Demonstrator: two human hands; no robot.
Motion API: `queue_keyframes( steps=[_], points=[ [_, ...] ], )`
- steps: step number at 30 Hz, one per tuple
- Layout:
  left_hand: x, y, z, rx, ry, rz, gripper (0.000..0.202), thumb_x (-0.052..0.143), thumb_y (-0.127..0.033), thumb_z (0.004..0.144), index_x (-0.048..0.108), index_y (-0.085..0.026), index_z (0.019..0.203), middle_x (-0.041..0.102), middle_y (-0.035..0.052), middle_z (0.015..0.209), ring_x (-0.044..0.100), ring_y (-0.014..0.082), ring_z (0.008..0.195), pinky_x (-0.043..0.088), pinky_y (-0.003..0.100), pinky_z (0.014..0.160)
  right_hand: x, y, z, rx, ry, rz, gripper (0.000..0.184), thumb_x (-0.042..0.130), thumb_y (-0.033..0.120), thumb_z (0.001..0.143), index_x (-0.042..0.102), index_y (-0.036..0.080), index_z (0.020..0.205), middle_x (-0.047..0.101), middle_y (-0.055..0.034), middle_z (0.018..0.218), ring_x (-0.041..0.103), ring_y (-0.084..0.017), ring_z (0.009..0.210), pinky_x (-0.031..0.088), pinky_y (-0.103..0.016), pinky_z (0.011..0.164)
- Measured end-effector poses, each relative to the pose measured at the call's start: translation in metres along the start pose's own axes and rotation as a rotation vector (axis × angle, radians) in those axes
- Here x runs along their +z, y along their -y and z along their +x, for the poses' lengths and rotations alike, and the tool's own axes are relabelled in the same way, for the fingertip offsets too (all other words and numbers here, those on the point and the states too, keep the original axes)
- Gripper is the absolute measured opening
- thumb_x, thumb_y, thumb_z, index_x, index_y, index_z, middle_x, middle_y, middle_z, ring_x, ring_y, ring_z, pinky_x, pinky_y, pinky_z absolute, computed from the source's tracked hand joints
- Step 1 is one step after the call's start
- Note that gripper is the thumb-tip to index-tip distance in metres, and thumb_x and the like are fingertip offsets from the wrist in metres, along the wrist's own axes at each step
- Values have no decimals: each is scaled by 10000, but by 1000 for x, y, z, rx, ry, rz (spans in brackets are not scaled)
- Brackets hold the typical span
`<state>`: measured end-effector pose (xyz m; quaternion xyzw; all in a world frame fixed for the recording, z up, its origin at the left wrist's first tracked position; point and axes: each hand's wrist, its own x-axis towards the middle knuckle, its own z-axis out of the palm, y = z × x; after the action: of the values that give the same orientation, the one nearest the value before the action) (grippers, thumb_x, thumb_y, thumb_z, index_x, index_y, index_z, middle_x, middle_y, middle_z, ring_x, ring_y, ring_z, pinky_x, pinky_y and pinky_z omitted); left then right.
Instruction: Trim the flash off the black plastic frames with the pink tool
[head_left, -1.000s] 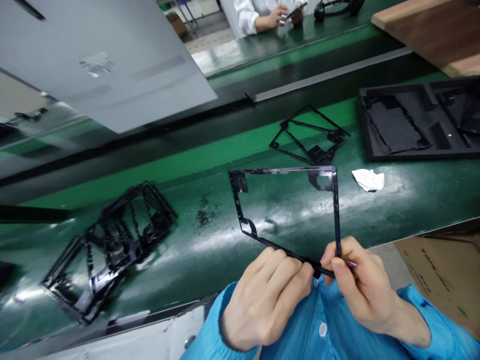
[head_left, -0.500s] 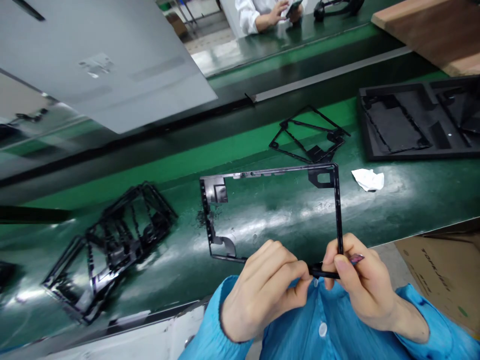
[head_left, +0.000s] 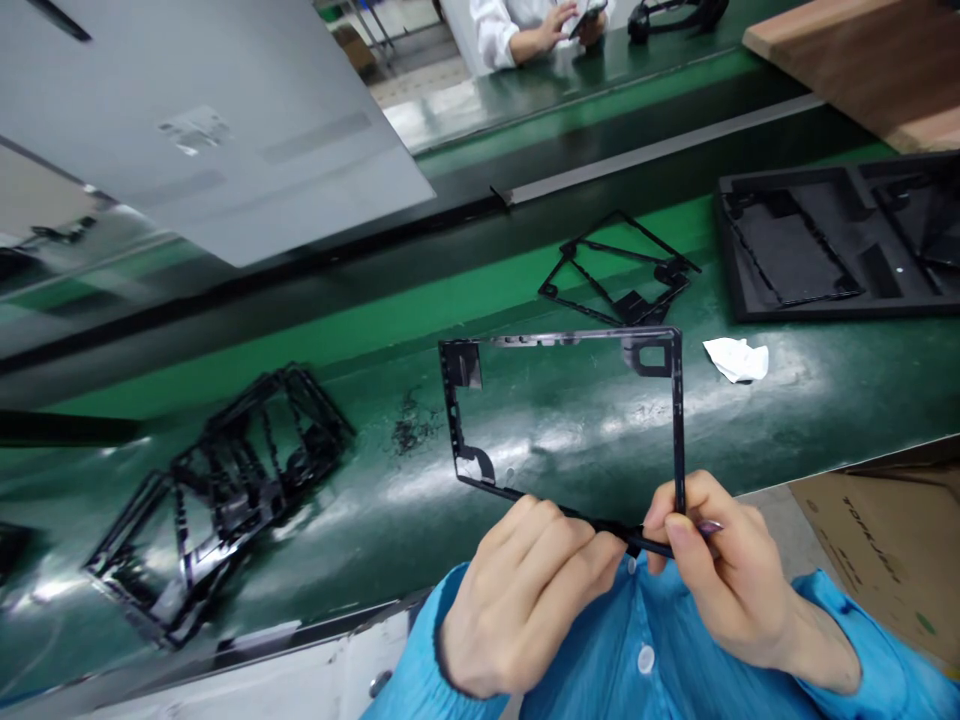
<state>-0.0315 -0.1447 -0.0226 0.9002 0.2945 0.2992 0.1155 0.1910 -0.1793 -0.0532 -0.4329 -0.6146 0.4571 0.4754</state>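
A thin black rectangular plastic frame (head_left: 679, 430) is held up and tilted over the green bench, close to my blue top. My left hand (head_left: 529, 600) is closed on its lower edge, with the fingertips hidden behind the knuckles. At the lower right corner my right hand (head_left: 727, 580) pinches the same frame between thumb and fingers. A small shiny purplish pointed piece (head_left: 709, 527) sticks out from between the right fingers; its kind I cannot make out. Small black shavings (head_left: 415, 425) lie on the bench left of the frame.
More black frames (head_left: 262, 460) are piled at the left. Others (head_left: 619, 270) lie crossed behind the held one. A black foam tray (head_left: 795, 310) with frames stands at right, near a crumpled white paper (head_left: 736, 358). Across the bench, a person's hands (head_left: 559, 28) hold a phone.
The held frame has tilted, its left end shifting right and its lower left corner rising. My left hand has flattened its fingers along the lower edge. My right hand has barely moved.
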Motion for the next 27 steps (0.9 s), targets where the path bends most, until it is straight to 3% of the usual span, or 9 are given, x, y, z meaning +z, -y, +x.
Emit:
queue_keyframes(
  steps=[5,9,15,27],
  points=[
    [-2,-3,2,62,33,20,142,560,-71,1118,701,-74,1133,755,71,878,612,187,724,436,361,644,-3,4,5,-57,43,-93,123,483,196,1149,556,294,1156,604,70,769,651,-104,567,497,-214,564],
    [5,-1,6,62,39,40,125,579,-47,1075,673,-116,1031,697,45,791,576,190,681,408,368,618,-4,2,9,-115,77,-96,106,469,212,1149,545,279,1114,590,62,785,616,-99,558,476,-224,552],
    [14,5,6,-45,5,-85,219,604,8,976,604,-209,953,643,-25,754,526,145,655,423,315,624,-3,-9,5,-66,93,15,124,470,225,1168,563,272,1101,636,61,771,639,-95,572,499,-206,584],
    [14,10,-2,-97,-43,-187,210,655,-1,961,603,-204,950,610,-28,783,491,132,684,419,302,651,4,-6,6,-2,32,145,176,458,257,1196,588,258,1078,638,66,764,674,-74,565,518,-165,556]
  ],
)
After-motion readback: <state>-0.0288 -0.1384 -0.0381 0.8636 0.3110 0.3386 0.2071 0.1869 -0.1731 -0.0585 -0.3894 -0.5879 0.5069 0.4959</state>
